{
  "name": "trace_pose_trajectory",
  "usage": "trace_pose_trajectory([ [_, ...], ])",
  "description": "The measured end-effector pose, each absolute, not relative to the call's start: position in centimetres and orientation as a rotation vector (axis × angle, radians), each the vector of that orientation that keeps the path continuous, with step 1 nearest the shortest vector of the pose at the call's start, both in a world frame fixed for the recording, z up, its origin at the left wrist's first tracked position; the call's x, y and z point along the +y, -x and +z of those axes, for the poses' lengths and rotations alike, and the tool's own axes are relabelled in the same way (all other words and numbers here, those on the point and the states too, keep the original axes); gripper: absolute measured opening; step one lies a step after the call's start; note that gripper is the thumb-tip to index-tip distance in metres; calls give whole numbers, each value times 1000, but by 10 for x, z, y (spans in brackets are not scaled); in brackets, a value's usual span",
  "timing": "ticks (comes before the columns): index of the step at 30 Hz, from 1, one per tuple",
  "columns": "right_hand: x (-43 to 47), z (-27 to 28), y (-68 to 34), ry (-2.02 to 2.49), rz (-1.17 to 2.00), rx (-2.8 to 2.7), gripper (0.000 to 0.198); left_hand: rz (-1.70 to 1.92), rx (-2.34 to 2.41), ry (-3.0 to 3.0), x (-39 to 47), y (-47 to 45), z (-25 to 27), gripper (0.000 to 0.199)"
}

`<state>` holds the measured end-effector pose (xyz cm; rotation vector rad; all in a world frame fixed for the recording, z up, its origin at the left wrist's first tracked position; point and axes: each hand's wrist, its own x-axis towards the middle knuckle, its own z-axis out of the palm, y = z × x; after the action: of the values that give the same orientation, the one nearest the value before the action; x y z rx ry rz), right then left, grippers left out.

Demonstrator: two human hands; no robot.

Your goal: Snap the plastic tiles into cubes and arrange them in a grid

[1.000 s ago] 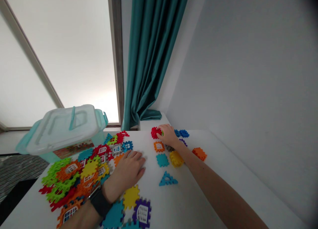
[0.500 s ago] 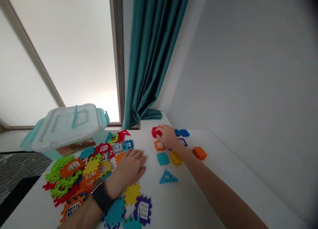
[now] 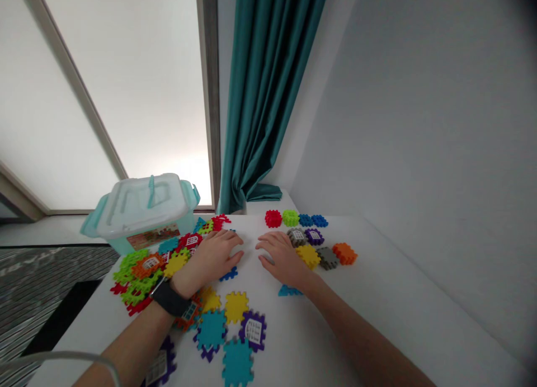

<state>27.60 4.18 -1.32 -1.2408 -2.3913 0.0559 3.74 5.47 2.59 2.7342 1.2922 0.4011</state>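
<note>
My left hand, with a dark watch on its wrist, reaches palm down over the right edge of a heap of notched plastic building tiles. Its thumb is apart from the fingers, and no tile shows in it. A blue tile lies just below that thumb. My right hand is low over the table, fingers spread, to the left of a yellow stack. It covers the spot beneath it, so any tile there is hidden. A blue triangular piece shows partly below its wrist.
Sorted stacks stand at the right: red, green, blue, purple, grey and orange. A lidded tub stands behind the heap. Turquoise tiles lie near me. A pale cable crosses the lower left.
My right hand has left the red stack and come nearer to me, uncovering the green stack. My left hand has shifted up over the heap. The view has turned slightly left.
</note>
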Motion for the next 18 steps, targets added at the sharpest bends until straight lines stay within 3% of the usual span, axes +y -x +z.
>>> trace_pose_trajectory([
  [18,28,-22,-198,1153,227,-2549,26,482,1474,-2643,29,50,1,23],
])
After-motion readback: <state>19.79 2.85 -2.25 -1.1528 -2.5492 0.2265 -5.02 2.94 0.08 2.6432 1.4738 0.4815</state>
